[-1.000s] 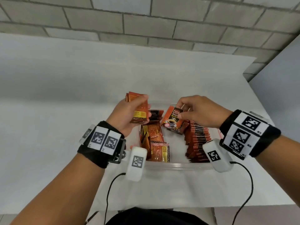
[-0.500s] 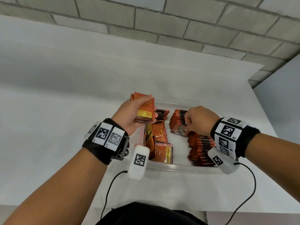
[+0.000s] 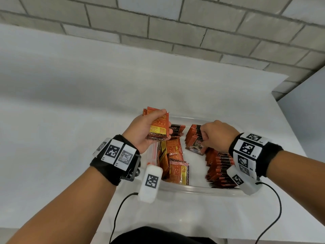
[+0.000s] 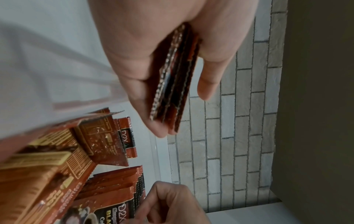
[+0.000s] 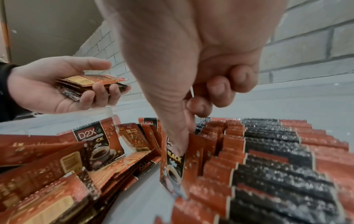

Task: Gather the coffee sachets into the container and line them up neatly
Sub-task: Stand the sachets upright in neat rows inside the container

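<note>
A clear plastic container (image 3: 197, 188) on the white table holds many orange-and-black coffee sachets. A neat upright row of sachets (image 3: 219, 166) (image 5: 268, 151) runs along its right side; loose sachets (image 3: 175, 161) (image 5: 57, 166) lean in a heap on the left. My left hand (image 3: 149, 129) (image 4: 172, 75) grips a small stack of sachets (image 3: 158, 125) (image 4: 172, 84) (image 5: 90, 84) above the container's far left corner. My right hand (image 3: 209, 136) (image 5: 184, 133) pinches one sachet (image 3: 196, 146) (image 5: 174, 163) between thumb and forefinger, standing it among the far part of the row.
The white table (image 3: 70, 120) stretches wide to the left and behind the container. A grey brick wall (image 3: 175, 29) backs it. The table's right edge (image 3: 288, 120) lies close to the container. Cables (image 3: 119, 208) trail from both wrist units over the near edge.
My right hand carried one sachet from above the container's middle down into the right row. The left hand stayed up with its stack.
</note>
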Available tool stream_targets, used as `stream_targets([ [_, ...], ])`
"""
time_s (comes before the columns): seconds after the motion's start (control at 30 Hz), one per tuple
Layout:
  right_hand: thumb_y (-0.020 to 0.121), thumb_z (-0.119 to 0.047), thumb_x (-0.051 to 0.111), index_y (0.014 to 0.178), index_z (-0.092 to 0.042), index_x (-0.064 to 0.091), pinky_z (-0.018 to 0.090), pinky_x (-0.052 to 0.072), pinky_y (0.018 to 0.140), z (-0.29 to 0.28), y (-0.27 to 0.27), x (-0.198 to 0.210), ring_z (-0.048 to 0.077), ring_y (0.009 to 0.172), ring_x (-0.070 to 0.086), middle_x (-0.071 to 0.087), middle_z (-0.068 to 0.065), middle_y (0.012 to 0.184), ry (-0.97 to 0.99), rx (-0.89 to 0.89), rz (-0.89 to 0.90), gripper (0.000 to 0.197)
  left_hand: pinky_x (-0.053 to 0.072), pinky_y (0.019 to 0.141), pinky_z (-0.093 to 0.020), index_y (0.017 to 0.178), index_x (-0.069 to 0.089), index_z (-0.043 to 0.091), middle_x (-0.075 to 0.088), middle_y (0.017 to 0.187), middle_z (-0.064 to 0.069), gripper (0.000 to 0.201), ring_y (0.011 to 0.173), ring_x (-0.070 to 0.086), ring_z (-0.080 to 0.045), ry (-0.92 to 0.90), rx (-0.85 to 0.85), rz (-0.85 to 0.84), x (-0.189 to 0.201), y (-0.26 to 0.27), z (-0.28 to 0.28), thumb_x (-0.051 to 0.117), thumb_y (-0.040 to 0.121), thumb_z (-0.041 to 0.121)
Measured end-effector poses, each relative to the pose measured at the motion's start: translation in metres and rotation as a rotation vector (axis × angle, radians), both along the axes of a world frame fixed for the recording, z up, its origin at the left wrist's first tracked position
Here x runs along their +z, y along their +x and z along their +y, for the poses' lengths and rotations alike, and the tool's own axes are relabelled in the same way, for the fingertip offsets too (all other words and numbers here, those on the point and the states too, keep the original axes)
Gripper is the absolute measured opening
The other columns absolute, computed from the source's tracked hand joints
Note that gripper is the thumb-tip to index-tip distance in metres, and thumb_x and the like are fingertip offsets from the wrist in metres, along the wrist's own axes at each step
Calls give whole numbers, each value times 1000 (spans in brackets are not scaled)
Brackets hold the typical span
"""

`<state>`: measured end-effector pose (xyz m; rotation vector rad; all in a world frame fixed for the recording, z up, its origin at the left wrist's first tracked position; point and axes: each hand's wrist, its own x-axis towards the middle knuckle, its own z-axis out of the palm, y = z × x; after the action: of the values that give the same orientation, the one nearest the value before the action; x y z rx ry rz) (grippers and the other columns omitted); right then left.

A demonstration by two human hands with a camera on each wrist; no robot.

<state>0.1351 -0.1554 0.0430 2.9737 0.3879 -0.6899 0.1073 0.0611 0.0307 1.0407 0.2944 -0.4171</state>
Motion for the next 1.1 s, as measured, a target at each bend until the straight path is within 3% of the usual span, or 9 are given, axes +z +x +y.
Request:
stream_targets([
  [0.17, 83, -28, 70, 82, -18, 52, 24, 31, 49, -4, 1, -1, 11, 61, 47, 50, -5, 72, 37, -13, -16, 20, 57, 67, -36, 98, 61, 8, 67, 77, -12, 17, 66, 66, -25, 7, -2, -10, 0, 0, 0, 61, 89, 22],
  [0.33, 79, -37, 73, 86, -21, 53, 24, 33, 50, -17, 1, 6, 11, 64, 50, 51, -7, 73, 117, -66, -53, 27, 58, 67, -36, 99, 60, 7, 66, 80, -14, 16, 67, 66, -25, 24, -10, -18, 0, 0, -1, 58, 91, 20],
  [0.5, 84, -36, 68, 90, -18, 60, 22, 38, 55, -36, -7, 30, 11, 61, 54, 60, -1, 72, 380, -181, -140, 21, 57, 65, -37, 108, 57, 6, 68, 84, -17, 20, 70, 67, -28, -24, -33, -22, 2, -5, -4, 45, 93, 9],
  [0.7, 83, -37, 67, 100, -32, 62, 8, 41, 60, -29, -46, 52, -2, 62, 54, 63, -10, 85, 770, -239, -124, 19, 59, 70, -34, 111, 63, 8, 72, 94, -11, 28, 83, 70, -22, 33, -251, -178, 14, -19, -30, 61, 83, 5],
  [0.83, 83, -30, 69, 112, -31, 60, 25, 51, 75, -17, -60, 51, 14, 78, 63, 67, -8, 92, 921, -247, -65, 31, 58, 76, -37, 121, 57, -1, 67, 105, -18, 45, 91, 67, -28, 14, -288, -217, 19, -22, -48, 66, 77, 3],
  [0.93, 83, -17, 70, 101, -24, 65, 37, 54, 79, -17, -59, 50, 26, 79, 66, 69, -1, 87, 1049, -330, -97, 20, 59, 72, -36, 115, 60, 3, 69, 99, -14, 44, 87, 69, -26, 10, -293, -227, 19, -24, -52, 66, 71, 7],
  [1.0, 81, -11, 71, 91, -20, 65, 40, 53, 76, -17, -60, 51, 26, 71, 63, 68, 0, 82, 1088, -347, -87, 15, 59, 69, -35, 110, 63, 8, 71, 97, -12, 36, 85, 69, -24, 9, -316, -234, 18, -25, -51, 67, 74, 13],
  [1.07, 80, -9, 72, 83, -19, 63, 35, 50, 71, -18, -60, 53, 19, 68, 59, 66, -3, 79, 1133, -359, -161, 14, 59, 69, -36, 107, 65, 13, 71, 96, -10, 35, 83, 68, -22, 22, -319, -228, 18, -26, -49, 73, 77, 29],
  [1.1, 81, -9, 72, 80, -19, 61, 31, 49, 70, -18, -60, 53, 16, 69, 58, 65, -5, 80, 1146, -371, -257, 15, 59, 70, -37, 107, 65, 16, 71, 93, -8, 46, 81, 68, -21, 27, -303, -215, 17, -26, -47, 78, 70, 41],
])
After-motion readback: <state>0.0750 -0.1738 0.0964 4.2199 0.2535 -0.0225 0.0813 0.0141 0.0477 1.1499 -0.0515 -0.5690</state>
